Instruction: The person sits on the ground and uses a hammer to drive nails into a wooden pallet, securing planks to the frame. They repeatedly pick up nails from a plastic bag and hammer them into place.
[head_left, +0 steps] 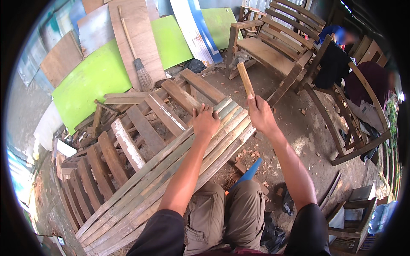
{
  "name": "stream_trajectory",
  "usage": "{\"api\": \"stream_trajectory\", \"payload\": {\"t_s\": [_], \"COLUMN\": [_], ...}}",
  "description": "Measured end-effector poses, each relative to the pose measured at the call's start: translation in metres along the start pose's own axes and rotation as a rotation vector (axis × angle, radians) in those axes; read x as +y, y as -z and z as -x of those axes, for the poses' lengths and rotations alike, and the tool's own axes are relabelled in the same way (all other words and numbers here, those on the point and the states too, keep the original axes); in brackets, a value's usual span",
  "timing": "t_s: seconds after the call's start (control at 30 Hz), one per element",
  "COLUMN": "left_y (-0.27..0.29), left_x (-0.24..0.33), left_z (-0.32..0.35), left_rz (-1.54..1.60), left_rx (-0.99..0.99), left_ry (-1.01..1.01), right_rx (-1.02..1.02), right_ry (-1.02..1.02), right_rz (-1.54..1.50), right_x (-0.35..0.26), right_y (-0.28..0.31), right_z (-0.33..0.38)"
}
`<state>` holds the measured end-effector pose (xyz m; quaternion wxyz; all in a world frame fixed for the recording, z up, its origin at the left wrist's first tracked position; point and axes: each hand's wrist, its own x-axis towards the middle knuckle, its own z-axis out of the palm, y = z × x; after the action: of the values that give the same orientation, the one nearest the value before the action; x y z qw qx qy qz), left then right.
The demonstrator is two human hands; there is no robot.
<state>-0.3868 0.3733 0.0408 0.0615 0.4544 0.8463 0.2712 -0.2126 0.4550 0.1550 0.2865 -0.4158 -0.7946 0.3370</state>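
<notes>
- At the far left, pale corrugated sheeting (pixel 25 70) forms the wall, with a curved-looking brown board (pixel 63 59) leaning on it.
- A long bright green panel (pixel 96 87) leans along the same wall, low down.
- Beneath it stands a slatted wooden frame (pixel 112 155), its broad planks worn brown, some streaked with white paint.
- Across the frame, from lower left toward the centre, lies a row of long, narrow slats (pixel 149 187), side by side, greyish-green to tan.
- Behind the frame, a broom (pixel 143 74) stands bristles down against a tall plywood board (pixel 141 25); a white-and-blue board (pixel 194 25) leans further right.
- The left hand (pixel 206 121) rests on the slats near their upper end, fingers bent; I cannot tell whether it grips one.
- The right hand (pixel 261 114), apart from the left, is closed around a wooden handle (pixel 245 79) that points upward, just beyond the slat ends.
- Below, a blue object (pixel 252 168) lies amid brick-coloured rubble on the dirt floor (pixel 307 121).
- Behind stands a wooden bench (pixel 267 49).
- At the right, a person in a dark top (pixel 368 83) is beside a wooden chair frame (pixel 362 152).
</notes>
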Motion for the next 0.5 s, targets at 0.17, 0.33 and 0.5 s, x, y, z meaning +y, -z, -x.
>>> {"api": "stream_trajectory", "payload": {"t_s": [0.17, 0.33, 0.5], "left_y": [0.002, -0.001, 0.000], "left_x": [0.002, -0.002, 0.000], "left_z": [0.000, -0.001, 0.000], "left_rz": [-0.024, 0.001, -0.032], "left_rx": [-0.021, 0.008, 0.016], "left_ry": [-0.016, -0.002, -0.023], "right_rx": [-0.228, 0.004, -0.424], "right_ry": [-0.141, -0.019, -0.347], "right_rz": [0.147, -0.154, 0.120], "right_x": [0.021, 0.008, 0.013], "right_y": [-0.010, -0.011, -0.015], "right_z": [0.008, 0.007, 0.023]}}
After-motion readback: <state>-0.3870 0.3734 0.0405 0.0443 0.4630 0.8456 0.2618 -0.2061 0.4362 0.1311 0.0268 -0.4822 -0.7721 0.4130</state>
